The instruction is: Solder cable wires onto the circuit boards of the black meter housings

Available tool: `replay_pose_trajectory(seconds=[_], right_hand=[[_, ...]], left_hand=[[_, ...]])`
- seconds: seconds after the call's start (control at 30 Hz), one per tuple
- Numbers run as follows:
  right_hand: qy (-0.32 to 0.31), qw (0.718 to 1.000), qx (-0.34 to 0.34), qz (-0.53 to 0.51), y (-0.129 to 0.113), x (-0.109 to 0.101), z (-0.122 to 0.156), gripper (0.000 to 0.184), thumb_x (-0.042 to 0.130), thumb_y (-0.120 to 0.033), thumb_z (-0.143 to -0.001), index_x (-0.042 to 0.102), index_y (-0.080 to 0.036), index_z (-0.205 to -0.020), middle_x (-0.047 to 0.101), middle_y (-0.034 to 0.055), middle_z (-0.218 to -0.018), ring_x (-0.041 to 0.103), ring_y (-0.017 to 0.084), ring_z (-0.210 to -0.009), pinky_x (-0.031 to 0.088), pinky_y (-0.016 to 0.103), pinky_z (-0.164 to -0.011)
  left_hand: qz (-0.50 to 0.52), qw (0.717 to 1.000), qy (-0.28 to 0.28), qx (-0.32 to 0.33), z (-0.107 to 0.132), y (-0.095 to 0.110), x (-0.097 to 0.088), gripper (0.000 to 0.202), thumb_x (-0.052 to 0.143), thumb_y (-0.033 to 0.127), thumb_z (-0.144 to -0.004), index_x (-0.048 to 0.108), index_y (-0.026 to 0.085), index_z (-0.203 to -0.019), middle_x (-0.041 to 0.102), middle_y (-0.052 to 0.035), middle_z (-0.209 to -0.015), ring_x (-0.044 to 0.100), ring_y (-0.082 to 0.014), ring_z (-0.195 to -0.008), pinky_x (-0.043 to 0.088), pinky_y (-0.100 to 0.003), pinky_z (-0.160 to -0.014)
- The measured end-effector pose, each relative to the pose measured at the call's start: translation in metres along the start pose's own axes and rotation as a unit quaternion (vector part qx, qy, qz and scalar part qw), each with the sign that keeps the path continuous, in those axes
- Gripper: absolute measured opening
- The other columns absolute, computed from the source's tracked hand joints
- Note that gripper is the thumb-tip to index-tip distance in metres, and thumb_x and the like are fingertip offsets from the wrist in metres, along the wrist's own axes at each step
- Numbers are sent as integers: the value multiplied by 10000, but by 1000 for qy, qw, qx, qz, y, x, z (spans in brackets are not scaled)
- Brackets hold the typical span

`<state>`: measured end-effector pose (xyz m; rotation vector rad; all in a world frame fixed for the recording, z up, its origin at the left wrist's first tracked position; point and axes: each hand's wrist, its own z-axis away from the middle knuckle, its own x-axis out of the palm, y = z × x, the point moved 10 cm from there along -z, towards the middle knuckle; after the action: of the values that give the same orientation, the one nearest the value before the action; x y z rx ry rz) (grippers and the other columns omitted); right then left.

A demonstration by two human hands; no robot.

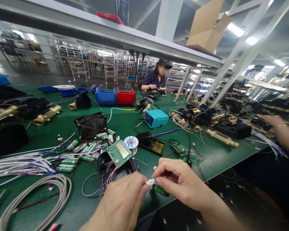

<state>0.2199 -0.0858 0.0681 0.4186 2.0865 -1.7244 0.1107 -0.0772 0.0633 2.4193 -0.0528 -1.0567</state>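
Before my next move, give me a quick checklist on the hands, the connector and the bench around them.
1. Left hand fingers on the white connector: ok.
2. Right hand fingers on it too: ok.
3. Connector fully mated: cannot tell, fingers cover part.
4. Green battery fully visible: not ok, right hand partly hides it.
5. Circuit board flat inside black case: not ok, tilted above it.
6. Soldering iron in its stand: ok.

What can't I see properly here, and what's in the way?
White connector: head view, partly covered by the left hand and right hand.
Green battery: head view, partly behind the right hand.
Black case: head view, inside partly covered by the circuit board.
Spool label: head view, print too small.
Grey cable: head view, cut off by the bottom edge.
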Motion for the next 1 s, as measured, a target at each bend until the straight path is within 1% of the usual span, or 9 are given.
replay_pose_trajectory(seconds=[0.13, 0.2, 0.27, 0.4, 0.63, 0.73, 0.83, 0.93, 1.0], right_hand=[[-17, 995, 86, -46, 19, 5, 0, 151, 623, -267, -863, 626, -160, -758, 520, -35, -631, 432, 81, -563, 339, 196, -502], [-21, 992, 114, -54, 27, 7, 0, 173, 650, -303, -856, 613, -164, -759, 518, -36, -629, 424, 82, -565, 330, 188, -491], [-40, 989, 131, -55, 33, 11, 0, 209, 680, -341, -850, 615, -165, -758, 501, -45, -608, 403, 77, -551, 309, 179, -472], [-79, 984, 145, -74, 38, 19, 0, 248, 686, -369, -835, 600, -162, -731, 459, -62, -562, 365, 67, -519, 271, 177, -457], [-72, 982, 153, -83, 35, 27, -3, 183, 639, -262, -778, 525, -178, -662, 421, -77, -540, 315, 56, -502, 241, 178, -453], [-66, 987, 130, -66, 27, 26, -5, 197, 629, -268, -803, 513, -184, -667, 417, -76, -548, 327, 62, -502, 255, 190, -459], [-51, 997, 62, -11, 14, 19, -6, 192, 597, -278, -883, 559, -183, -720, 478, -51, -611, 404, 83, -547, 326, 202, -502], [-36, 992, -31, 121, 13, 13, -6, 188, 550, -265, -954, 641, -199, -803, 596, 6, -753, 554, 131, -696, 439, 233, -624], [20, 973, -73, 220, 25, 2, -6, 272, 480, -278, -997, 674, -209, -819, 631, 47, -819, 607, 171, -774, 489, 272, -685]], left_hand=[[-152, 980, 73, 107, 5, 19, -6, 327, 297, 211, -1076, 582, 158, -927, 629, 2, -624, 607, -152, -491, 404, -256, -450], [-192, 968, 93, 134, 7, 24, -7, 279, 316, 207, -1077, 579, 117, -1051, 640, 1, -631, 616, -155, -498, 400, -264, -449], [-204, 964, 96, 143, 8, 25, -6, 264, 330, 203, -1076, 574, 103, -1088, 632, 6, -626, 607, -154, -494, 388, -272, -446], [-166, 970, 101, 148, 7, 26, -7, 264, 321, 182, -1071, 574, 131, -1013, 573, 25, -593, 540, -150, -465, 346, -284, -429], [-115, 980, 67, 146, 1, 24, -4, 360, 291, 123, -1048, 524, 187, -780, 546, 14, -580, 501, -143, -466, 341, -279, -439], [-116, 980, 78, 143, 2, 22, -6, 375, 287, 114, -1044, 523, 188, -763, 545, 12, -583, 493, -143, -468, 329, -280, -442], [-125, 977, 119, 123, 3, 21, -17, 317, 338, 138, -1047, 564, 171, -827, 550, 11, -575, 489, -146, -465, 325, -281, -450], [-116, 972, 174, 106, 5, 23, -29, 267, 373, 138, -1045, 583, 146, -880, 571, 7, -563, 501, -136, -454, 344, -266, -458], [-123, 964, 208, 109, 7, 29, -35, 277, 370, 143, -1049, 594, 131, -885, 586, 4, -545, 513, -130, -438, 353, -264, -442]])
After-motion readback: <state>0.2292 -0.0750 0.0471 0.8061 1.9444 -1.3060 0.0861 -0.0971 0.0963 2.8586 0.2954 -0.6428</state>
